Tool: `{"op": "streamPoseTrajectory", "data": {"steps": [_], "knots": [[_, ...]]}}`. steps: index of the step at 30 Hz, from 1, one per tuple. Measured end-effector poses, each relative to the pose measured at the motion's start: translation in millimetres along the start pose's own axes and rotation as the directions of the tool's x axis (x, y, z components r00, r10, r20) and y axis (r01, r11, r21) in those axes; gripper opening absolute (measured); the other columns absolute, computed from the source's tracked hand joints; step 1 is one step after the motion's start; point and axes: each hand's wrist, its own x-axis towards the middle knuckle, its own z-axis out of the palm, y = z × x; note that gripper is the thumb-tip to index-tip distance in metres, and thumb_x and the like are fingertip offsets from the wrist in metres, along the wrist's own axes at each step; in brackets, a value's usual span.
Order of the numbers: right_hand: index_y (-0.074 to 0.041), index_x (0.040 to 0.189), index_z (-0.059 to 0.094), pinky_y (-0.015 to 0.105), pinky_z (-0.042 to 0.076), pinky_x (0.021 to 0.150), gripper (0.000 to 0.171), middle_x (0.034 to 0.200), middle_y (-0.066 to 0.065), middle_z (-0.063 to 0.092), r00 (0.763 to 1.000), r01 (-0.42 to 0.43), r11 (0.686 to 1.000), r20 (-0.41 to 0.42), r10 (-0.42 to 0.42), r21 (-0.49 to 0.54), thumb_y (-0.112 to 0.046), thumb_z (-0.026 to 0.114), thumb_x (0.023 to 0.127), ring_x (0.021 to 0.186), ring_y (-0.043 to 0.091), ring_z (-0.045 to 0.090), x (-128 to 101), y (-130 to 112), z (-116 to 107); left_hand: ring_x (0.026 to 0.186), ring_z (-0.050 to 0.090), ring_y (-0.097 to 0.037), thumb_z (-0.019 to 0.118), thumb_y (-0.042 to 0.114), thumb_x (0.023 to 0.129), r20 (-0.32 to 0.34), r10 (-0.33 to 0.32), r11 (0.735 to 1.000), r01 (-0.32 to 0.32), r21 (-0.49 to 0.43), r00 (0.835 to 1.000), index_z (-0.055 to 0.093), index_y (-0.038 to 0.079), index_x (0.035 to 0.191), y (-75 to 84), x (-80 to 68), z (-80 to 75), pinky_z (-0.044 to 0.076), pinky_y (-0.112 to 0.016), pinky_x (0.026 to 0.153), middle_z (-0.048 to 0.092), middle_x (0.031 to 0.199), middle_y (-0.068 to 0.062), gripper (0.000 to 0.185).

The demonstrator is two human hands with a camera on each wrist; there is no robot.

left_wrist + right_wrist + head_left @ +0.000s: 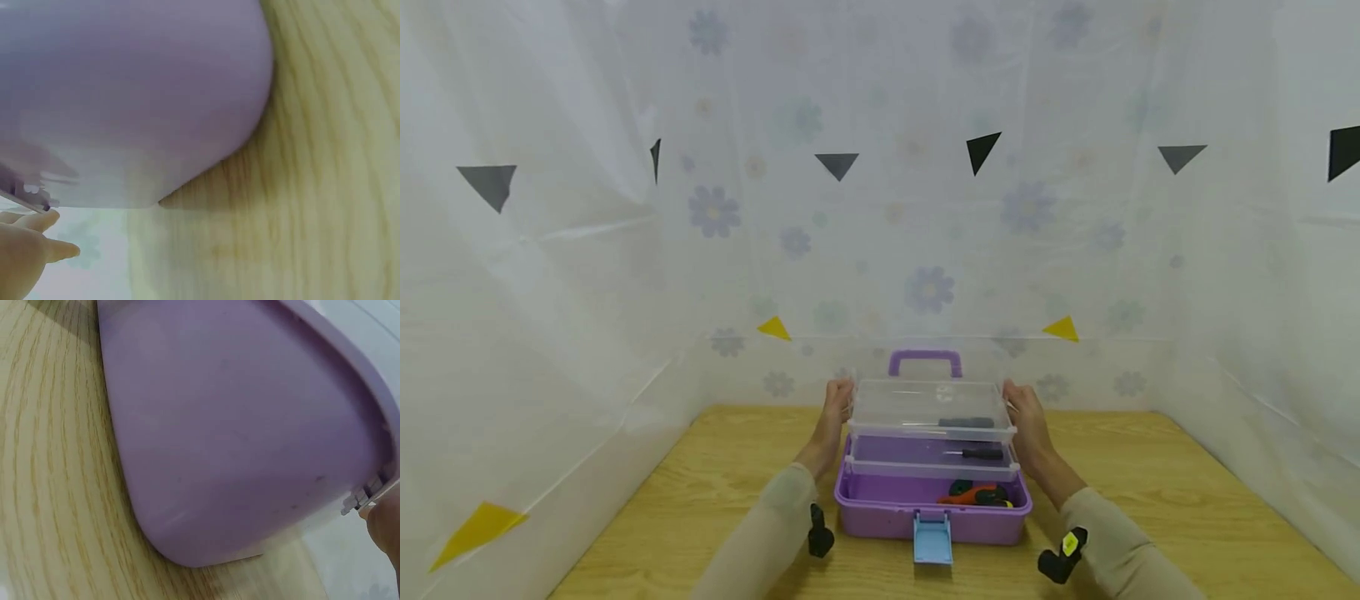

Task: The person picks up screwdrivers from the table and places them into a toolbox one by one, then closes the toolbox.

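A purple toolbox (895, 521) stands with its clear lid (865, 362) raised at the back, a purple handle (925, 355) at the lid's top. Two clear trays (887, 406) are stepped up over the base. My left hand (833, 408) grips the lid's left side with curled fingers. On the opposite side, my right hand (1026, 417) holds the lid's right edge. A dark-handled screwdriver (981, 454) lies in the lower tray. Orange-and-black pliers (977, 495) rest in the base. Each wrist view shows the purple side wall (137, 94) close up, fingers at its back corner.
A light-blue latch (932, 542) hangs down at the toolbox's front. The box stands on a wood-grain table (722, 467). Pale flowered sheeting (865, 250) closes off the back and both sides, with black and yellow triangles on it.
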Motion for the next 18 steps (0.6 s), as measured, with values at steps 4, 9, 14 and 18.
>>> {"op": "streamPoseTrajectory", "data": {"steps": [4, 9, 14, 18], "knots": [[-0.007, 0.1, 0.041, 0.03, 0.056, 0.069, 0.035, 0.096, 0.001, 0.063, 0.999, 0.048, 0.999, 0.017, -0.048, 0.01, -0.041, 0.048, 0.11, 0.092, 0.018, 0.064, -1.6, -0.8, -1.6, 0.147, 0.024, -0.048, 0.037, 0.048, 0.109, 0.016, 0.016, 0.999, -0.017, 0.041, 1.0, 0.034, 0.003, 0.131, 3.8, -1.5, -1.5, 0.017, -0.063, 0.119, 0.027, 0.156, -0.026, 0.05], [-0.005, 0.103, 0.041, 0.031, 0.056, 0.076, 0.037, 0.106, 0.007, 0.063, 0.999, 0.041, 0.999, -0.006, -0.041, -0.007, -0.041, 0.043, 0.112, 0.103, 0.024, 0.064, -3.0, -2.3, -1.5, 0.148, 0.021, -0.051, 0.033, 0.053, 0.109, 0.045, 0.001, 0.997, -0.004, 0.081, 0.999, 0.031, 0.0, 0.132, 7.8, -7.7, -3.8, 0.014, -0.063, 0.121, 0.021, 0.162, -0.028, 0.058], [0.0, 0.113, 0.038, 0.047, 0.041, 0.107, 0.052, 0.143, 0.03, 0.042, 1.0, 0.007, 0.982, -0.023, -0.012, -0.189, -0.052, 0.037, 0.11, 0.135, 0.043, 0.042, -5.5, -8.7, -2.6, 0.148, 0.022, -0.053, 0.033, 0.058, 0.108, 0.041, 0.004, 0.997, -0.008, 0.082, 0.999, 0.032, 0.001, 0.122, 13.8, -10.3, -2.9, 0.014, -0.064, 0.12, 0.021, 0.162, -0.029, 0.058], [0.003, 0.121, 0.034, 0.063, 0.021, 0.119, 0.065, 0.159, 0.036, 0.023, 0.999, -0.037, 0.96, -0.012, 0.035, -0.278, -0.06, 0.033, 0.108, 0.146, 0.053, 0.024, -8.2, -13.5, -7.3, 0.148, 0.022, -0.052, 0.033, 0.06, 0.108, 0.044, -0.005, 0.997, 0.002, 0.077, 0.999, 0.031, 0.003, 0.121, 14.7, -11.9, -0.8, 0.013, -0.063, 0.121, 0.021, 0.162, -0.029, 0.058]]}}
